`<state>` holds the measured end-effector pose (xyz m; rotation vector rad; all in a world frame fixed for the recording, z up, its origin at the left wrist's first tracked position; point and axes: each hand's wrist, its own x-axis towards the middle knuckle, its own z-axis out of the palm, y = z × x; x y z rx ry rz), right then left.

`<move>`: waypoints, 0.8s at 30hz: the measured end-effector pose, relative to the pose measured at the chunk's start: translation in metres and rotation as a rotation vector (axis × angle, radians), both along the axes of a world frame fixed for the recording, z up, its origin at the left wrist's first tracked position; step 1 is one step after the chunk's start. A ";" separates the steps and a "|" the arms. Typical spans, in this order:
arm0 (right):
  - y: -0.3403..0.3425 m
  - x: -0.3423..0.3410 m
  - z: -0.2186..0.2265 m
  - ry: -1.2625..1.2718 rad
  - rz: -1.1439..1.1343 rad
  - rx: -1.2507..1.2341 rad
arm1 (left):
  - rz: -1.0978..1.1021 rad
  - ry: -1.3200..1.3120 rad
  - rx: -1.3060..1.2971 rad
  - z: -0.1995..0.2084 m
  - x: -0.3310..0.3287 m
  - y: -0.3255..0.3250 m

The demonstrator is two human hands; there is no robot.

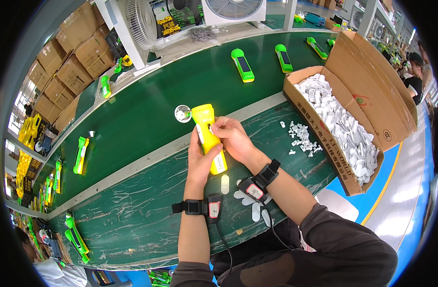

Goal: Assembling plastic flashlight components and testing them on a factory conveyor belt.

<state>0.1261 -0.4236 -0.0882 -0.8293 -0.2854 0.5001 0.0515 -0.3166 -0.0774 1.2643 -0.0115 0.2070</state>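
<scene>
A yellow flashlight [204, 115] stands out between my hands, its head end pointing away from me. My left hand [198, 160] wraps round its left side, with the thumb across the body. My right hand [234, 142] grips the other side, its fingertips pressed at the dark switch area; whether a small part sits under them is hidden. Beside the flashlight's head is a shiny round reflector [182, 114]. A white oval piece [224, 184] lies on the green worktop [147, 210] just below the flashlight, and several white flat pieces [256, 211] lie partly under my right wrist.
On the right stands an open cardboard box [319, 138] full of white pieces [341, 124], near a scatter of small white parts [303, 138]. Green flashlights [242, 65] lie along the green conveyor belt [142, 115]. A fan [233, 9] stands beyond; cables hang from my wrist straps.
</scene>
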 end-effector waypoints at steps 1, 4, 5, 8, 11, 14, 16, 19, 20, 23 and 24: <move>0.002 -0.003 0.002 0.000 0.002 0.000 | 0.002 -0.011 0.029 -0.001 0.000 0.001; 0.004 -0.009 0.009 0.057 -0.062 0.021 | 0.002 -0.032 0.059 -0.003 0.001 0.002; 0.004 -0.010 0.010 0.057 -0.078 0.012 | 0.000 -0.041 0.061 -0.004 0.001 0.002; 0.004 -0.011 0.011 0.058 -0.123 -0.036 | 0.015 -0.067 0.077 -0.004 0.002 0.001; 0.009 -0.017 0.019 0.091 -0.164 -0.029 | 0.021 -0.066 0.084 -0.004 0.002 0.001; 0.009 -0.018 0.021 0.096 -0.123 0.015 | 0.060 -0.060 0.125 -0.004 0.001 0.001; 0.005 -0.015 0.020 0.069 -0.072 0.014 | 0.062 -0.057 0.179 -0.002 0.000 0.003; 0.001 -0.010 0.018 0.105 0.078 0.018 | 0.067 -0.069 0.250 -0.002 0.001 0.004; 0.001 -0.011 0.019 0.108 0.053 -0.010 | 0.067 -0.086 0.267 -0.002 0.001 0.004; 0.004 -0.016 0.027 0.094 -0.021 -0.097 | 0.073 -0.091 0.281 -0.006 0.001 0.005; 0.006 -0.018 0.028 0.076 -0.075 -0.154 | 0.072 -0.091 0.281 -0.006 0.001 0.005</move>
